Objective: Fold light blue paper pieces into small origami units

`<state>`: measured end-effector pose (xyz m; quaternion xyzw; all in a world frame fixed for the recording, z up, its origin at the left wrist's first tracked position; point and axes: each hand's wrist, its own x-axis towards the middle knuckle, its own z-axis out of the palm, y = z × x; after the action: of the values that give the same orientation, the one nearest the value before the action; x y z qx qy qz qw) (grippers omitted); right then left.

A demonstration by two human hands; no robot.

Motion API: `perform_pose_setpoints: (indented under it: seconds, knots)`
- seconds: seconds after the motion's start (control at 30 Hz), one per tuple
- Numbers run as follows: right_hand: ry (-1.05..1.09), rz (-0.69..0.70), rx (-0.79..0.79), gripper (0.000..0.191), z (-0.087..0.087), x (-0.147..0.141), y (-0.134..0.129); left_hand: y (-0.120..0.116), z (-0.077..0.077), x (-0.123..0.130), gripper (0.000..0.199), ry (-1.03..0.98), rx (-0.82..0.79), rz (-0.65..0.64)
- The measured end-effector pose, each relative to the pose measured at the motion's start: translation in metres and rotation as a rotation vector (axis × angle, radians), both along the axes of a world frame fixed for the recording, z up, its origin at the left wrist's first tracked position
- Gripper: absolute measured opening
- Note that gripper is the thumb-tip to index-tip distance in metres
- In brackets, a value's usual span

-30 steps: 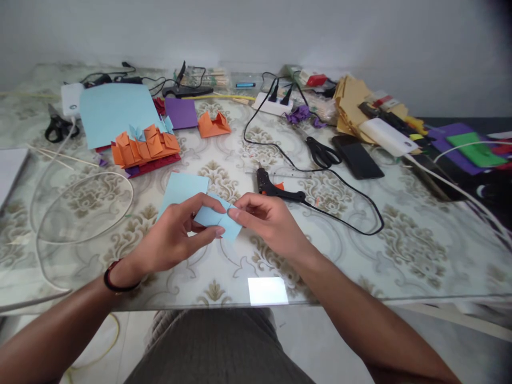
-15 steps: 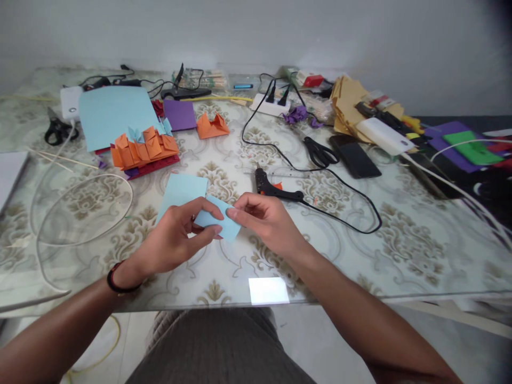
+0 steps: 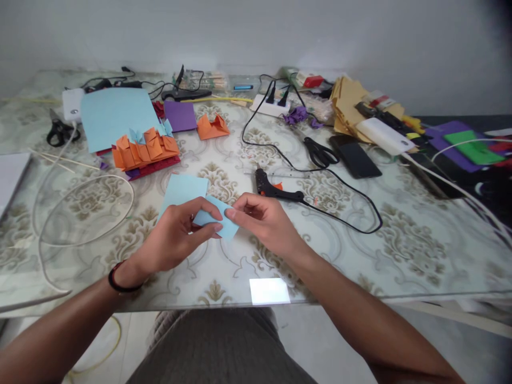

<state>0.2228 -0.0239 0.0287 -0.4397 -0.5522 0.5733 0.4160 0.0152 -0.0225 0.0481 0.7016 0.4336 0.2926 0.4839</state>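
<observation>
Between my hands is a small piece of light blue paper (image 3: 229,228), held above the table. My left hand (image 3: 180,232) grips its left side between thumb and fingers. The thumb and forefinger of my right hand (image 3: 266,221) pinch its upper right edge. Behind my left hand lies a larger light blue sheet (image 3: 186,186), partly covered by the fingers. A black glue gun (image 3: 276,189) rests just beyond my right hand, with its cord running off to the right. Folded orange paper pieces (image 3: 146,149) stand in a row at the back left.
Black scissors (image 3: 320,153) and a dark phone (image 3: 355,156) lie at the right. A white power strip (image 3: 270,105) with plugs sits at the back. A white cable (image 3: 132,200) loops on the left. The table's front edge (image 3: 192,308) runs close to my body.
Almost nothing differs. The blue paper between my fingers has tilted very slightly, and both hands keep their hold on it. The whole view has shifted a little.
</observation>
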Motion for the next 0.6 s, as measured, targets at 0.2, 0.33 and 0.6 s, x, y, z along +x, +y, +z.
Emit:
perform_pose_setpoints:
  seconds: [0.2, 0.33, 0.6]
  knots:
    - [0.005, 0.009, 0.012, 0.03, 0.0005, 0.0008, 0.0005, 0.0005, 0.0003, -0.0012, 0.006, 0.005, 0.117, 0.021]
    - [-0.001, 0.002, 0.03, 0.031, 0.0003, 0.0008, 0.0001, 0.0014, 0.0013, -0.0005, 0.008, 0.03, 0.161, 0.003]
    - [0.043, 0.02, 0.056, 0.034, -0.0014, 0.0011, 0.0016, 0.0026, -0.0008, -0.0033, 0.008, 0.071, 0.156, -0.045]
